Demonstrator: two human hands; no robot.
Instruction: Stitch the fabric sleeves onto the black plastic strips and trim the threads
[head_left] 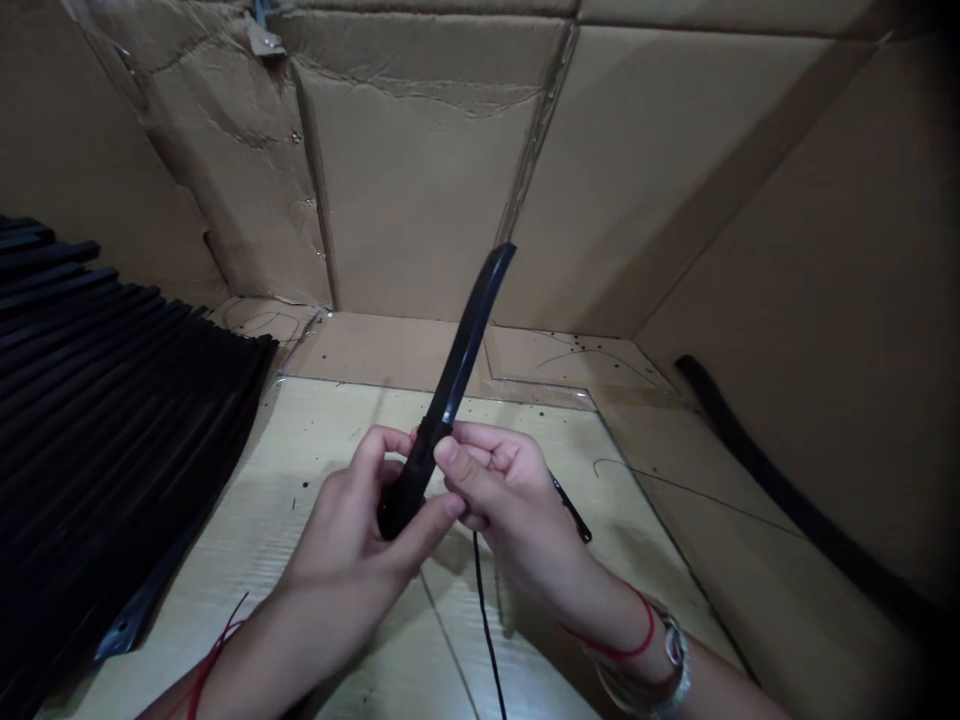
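A long, slightly curved black strip (471, 335) with a glossy edge and a pointed far end stands tilted up in front of me. My left hand (352, 530) is closed around its lower end, thumb on the near side. Higher on the same strip, my right hand (502, 480) pinches it between thumb and fingers. A thin black cord (486, 620) runs from beneath my hands to the lower edge of the view; its upper end is hidden. Partly covered by my right hand, a slim black object (571, 508) lies on the pale board (322, 430); its kind is unclear.
Many similar black strips (112, 400) lie stacked at the left. Another curved black strip (780, 490) rests at the right. Cardboard walls (435, 180) enclose the back and sides. Thin loose strands and dark specks lie on the cardboard floor (375, 345) and board.
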